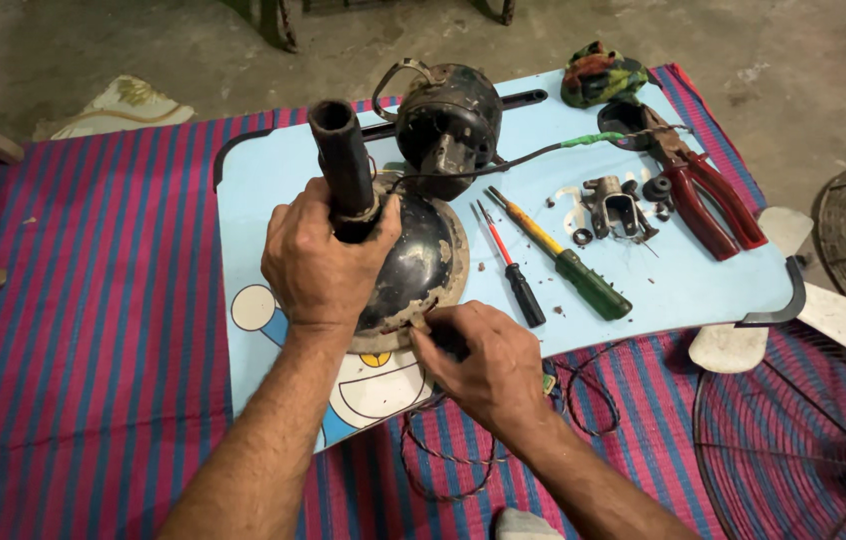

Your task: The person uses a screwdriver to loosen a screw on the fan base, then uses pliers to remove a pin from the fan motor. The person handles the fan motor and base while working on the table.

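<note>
My left hand [318,262] grips the black upright stem [343,160] of a worn black fan base [423,255], which rests tilted on a light blue cartoon-printed board [683,285]. My right hand [483,365] is closed at the base's lower rim, its fingertips pinching something small and dark there; what it pinches is hidden. A thin black wire [503,160] runs from the base past a black fan motor [448,125] that lies behind it.
On the board lie a small red-and-black screwdriver [508,265], a green-handled screwdriver [563,260], red-handled pliers [708,195], a metal bracket with small parts [618,205] and a coloured rag [603,75]. Fan blades [843,320] and wire guards [793,440] lie at right on the striped mat [83,330].
</note>
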